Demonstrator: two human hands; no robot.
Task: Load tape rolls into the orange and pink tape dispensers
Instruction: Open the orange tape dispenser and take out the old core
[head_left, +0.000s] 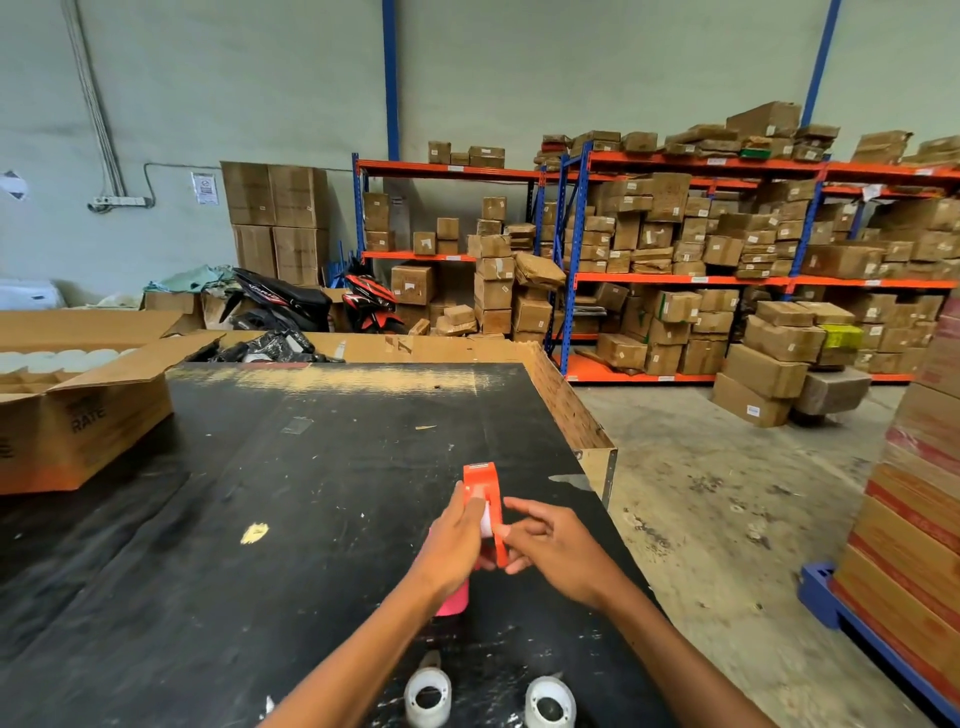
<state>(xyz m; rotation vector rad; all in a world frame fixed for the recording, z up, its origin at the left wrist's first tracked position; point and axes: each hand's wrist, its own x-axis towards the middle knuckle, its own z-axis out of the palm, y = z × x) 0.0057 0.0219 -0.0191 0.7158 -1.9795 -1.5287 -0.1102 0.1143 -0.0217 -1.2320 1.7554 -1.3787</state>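
Orange dispenser (487, 499) held upright over the black table (311, 519), left hand (453, 540) closed round its side, right hand (550, 545) fingertips pinching near the white roll. Loading looks underway; next, thread tape forward. Pink dispenser (453, 603) lies beneath left wrist; two spare rolls (427, 693) nearer the body.

Black table (208, 571) — 2 tape rolls (427, 696), pink dispenser (453, 603), cardboard box (78, 415).

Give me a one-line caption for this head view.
Both hands, left and right, work on an orange plastic tape dispenser above a black worktable; two white tape rolls wait nearby.
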